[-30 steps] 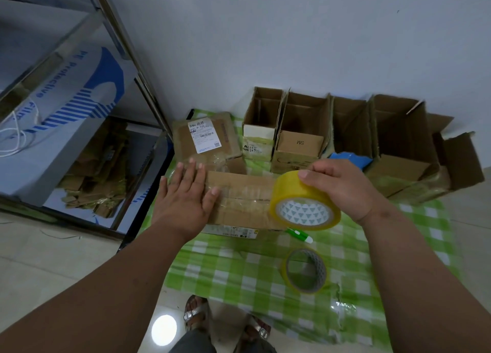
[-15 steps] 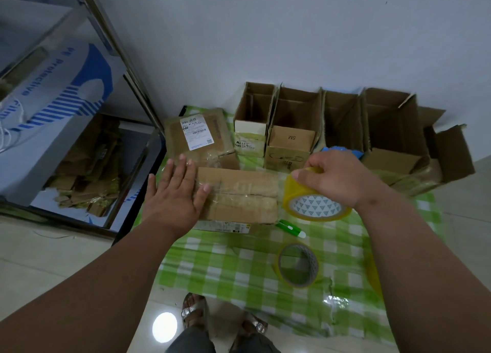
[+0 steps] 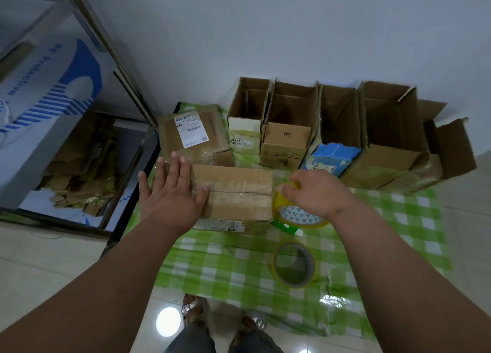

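Now the tape roll (image 3: pixel 297 215) is lower than a second ago, off the top of the cardboard box (image 3: pixel 239 193) and against its right end. The right hand (image 3: pixel 316 193) grips the roll with curled fingers. The left hand (image 3: pixel 172 196) stays flat and open on the box's left end.

The brown cardboard box (image 3: pixel 239 193) lay flat at the centre of the frame on the green checked cloth (image 3: pixel 239 267), flaps closed, glossy clear tape over the seam. The yellow tape roll (image 3: pixel 297 215), its core printed with triangles, sat tilted at the box's right end.
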The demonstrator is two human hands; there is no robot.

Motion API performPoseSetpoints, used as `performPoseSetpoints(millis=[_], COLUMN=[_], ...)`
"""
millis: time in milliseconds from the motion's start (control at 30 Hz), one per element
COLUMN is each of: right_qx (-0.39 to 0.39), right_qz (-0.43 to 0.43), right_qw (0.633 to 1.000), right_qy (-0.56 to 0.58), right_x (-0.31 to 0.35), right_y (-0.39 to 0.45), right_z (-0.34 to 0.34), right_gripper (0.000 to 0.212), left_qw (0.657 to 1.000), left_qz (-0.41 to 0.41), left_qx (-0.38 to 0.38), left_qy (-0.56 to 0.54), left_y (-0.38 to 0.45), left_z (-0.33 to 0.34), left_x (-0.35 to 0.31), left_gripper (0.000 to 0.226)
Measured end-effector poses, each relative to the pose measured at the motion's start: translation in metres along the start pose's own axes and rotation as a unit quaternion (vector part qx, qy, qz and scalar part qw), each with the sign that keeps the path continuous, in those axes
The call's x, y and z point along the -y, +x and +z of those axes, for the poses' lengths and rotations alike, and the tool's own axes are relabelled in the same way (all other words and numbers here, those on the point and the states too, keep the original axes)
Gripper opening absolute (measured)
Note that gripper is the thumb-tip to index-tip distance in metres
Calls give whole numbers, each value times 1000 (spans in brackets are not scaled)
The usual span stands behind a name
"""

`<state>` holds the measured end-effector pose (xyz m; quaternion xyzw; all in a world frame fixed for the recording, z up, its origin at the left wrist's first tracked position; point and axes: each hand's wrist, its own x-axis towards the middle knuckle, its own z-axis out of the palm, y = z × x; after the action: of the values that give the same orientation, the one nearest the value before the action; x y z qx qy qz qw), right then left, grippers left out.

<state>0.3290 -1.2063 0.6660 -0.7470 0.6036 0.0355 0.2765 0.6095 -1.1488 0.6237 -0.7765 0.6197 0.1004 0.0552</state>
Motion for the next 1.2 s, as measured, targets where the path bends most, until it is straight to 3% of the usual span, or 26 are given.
performPoseSetpoints(millis=[133, 433, 533, 633, 800, 933, 967, 1000, 1067, 1100, 1133, 1200], right_qx=[6, -29, -28, -23, -22, -27, -29, -32, -32, -31, -29, -20], right_qz=[-10, 0, 17, 31, 37, 43, 44, 45, 55, 65, 75, 82], right_qw=[1000, 999, 999, 999, 998, 997, 996, 996, 994, 992, 990, 986], right_qy=[-3, -24, -3, 15, 42, 61, 65, 71, 90, 104, 119, 142], right_x=[2, 8, 6, 1, -2, -1, -1, 0, 1, 1, 2, 3], right_y=[0, 0, 1, 0, 0, -4, -5, -6, -10, -11, -13, -16], right_z=[1, 5, 7, 8, 12, 12, 13, 14, 16, 18, 18, 19], right_gripper=[39, 37, 36, 37, 36, 32, 32, 31, 28, 26, 23, 21], left_qw=[999, 966, 956, 968, 994, 991, 970, 927, 792, 744, 723, 714], left_qz=[34, 256, 290, 251, 106, -81, -156, -230, -310, -316, -314, -313], left_qx=[-13, 19, 34, 27, 25, -40, -52, -51, -33, -23, -19, -32], left_qy=[-26, 17, 27, 13, -8, -102, -180, -291, -525, -589, -615, -625], left_y=[-10, -34, -31, -24, -17, -24, -26, -27, -23, -22, -22, -23], left_z=[6, 16, 12, 10, 7, 7, 8, 9, 8, 7, 5, 5], left_x=[-34, -101, -98, -73, -8, 22, 25, 27, 30, 31, 32, 34], left_gripper=[72, 76, 73, 71, 70, 85, 95, 101, 88, 76, 67, 60])
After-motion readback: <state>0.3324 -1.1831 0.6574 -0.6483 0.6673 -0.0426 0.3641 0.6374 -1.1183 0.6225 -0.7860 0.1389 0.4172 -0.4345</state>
